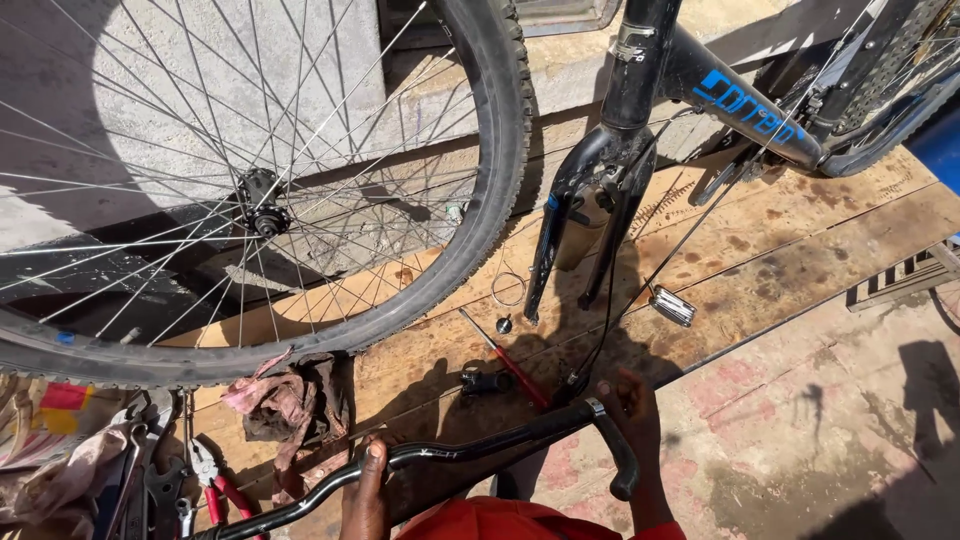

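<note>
A black bicycle handlebar (470,450) lies across the bottom of the view. My left hand (365,490) is closed round it near its middle. My right hand (632,415) grips its curved right end, where a silver clamp (596,407) sits. A black cable (640,285) runs from near my right hand up to the bicycle frame (740,100). The black fork (590,220) stands with its tips on the wooden boards (800,250), with no wheel in it. A red-handled screwdriver (510,365) and a small black part (485,380) lie just beyond the handlebar.
A loose bicycle wheel (300,180) leans at the upper left. A dirty rag (285,405) lies under it. Red-handled pliers (215,485) and several wrenches (150,470) lie at the lower left. A pedal (673,306) hangs at centre right. Concrete floor (830,440) spreads at the right.
</note>
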